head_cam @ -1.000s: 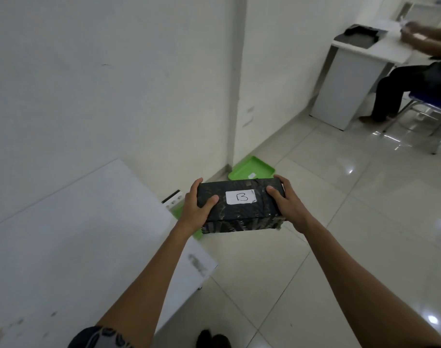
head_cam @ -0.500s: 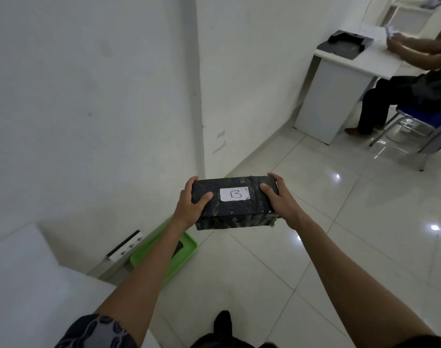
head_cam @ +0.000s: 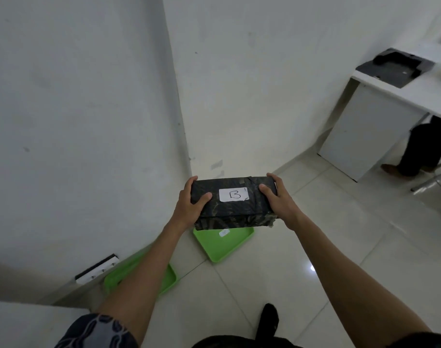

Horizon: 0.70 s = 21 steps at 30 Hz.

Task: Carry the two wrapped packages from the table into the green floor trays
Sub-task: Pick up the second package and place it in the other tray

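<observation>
A dark wrapped package (head_cam: 229, 214) with a white label marked "B" is held level in the air in front of me. My left hand (head_cam: 189, 204) grips its left end and my right hand (head_cam: 277, 199) grips its right end. Directly below it, on the floor by the wall corner, lies a green tray (head_cam: 224, 247) with a small white tag inside; its far part is hidden by the package. A second green tray (head_cam: 169, 280) lies nearer on the left, mostly hidden behind my left forearm. The other package is not in sight.
The white table (head_cam: 26, 322) corner is at the lower left, a white power strip (head_cam: 96, 270) against the wall beside it. At the far right a seated person's legs (head_cam: 420, 151) show under a white desk (head_cam: 380, 121) carrying a black device (head_cam: 395, 66). My foot (head_cam: 269, 320) is on the glossy tiled floor.
I have walked away from the table toward the wall corner with the package in both hands. The far green tray now shows right under the package, and the table has slid out to the lower left.
</observation>
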Motion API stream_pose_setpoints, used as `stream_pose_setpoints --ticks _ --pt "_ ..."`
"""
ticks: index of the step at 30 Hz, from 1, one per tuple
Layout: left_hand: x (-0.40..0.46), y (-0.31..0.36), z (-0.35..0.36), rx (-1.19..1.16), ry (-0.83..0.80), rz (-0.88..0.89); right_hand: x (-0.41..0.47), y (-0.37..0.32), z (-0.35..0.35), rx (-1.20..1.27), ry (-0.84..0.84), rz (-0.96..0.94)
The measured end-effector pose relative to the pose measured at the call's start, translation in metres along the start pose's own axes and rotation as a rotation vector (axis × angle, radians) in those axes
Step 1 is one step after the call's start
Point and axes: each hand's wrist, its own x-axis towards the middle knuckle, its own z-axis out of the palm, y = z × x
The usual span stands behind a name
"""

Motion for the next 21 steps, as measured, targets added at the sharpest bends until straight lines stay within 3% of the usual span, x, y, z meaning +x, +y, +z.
stream_pose_setpoints --ticks 8,21 --pt "0.054 0.021 0.053 -0.03 0.181 -0.111 0.113 -0.021 -0.047 -0.071 -0.203 0.002" --pt "0.129 0.014 0.062 -0.078 0.314 -0.191 0.223 -0.026 -0.032 -0.106 -0.344 0.02"
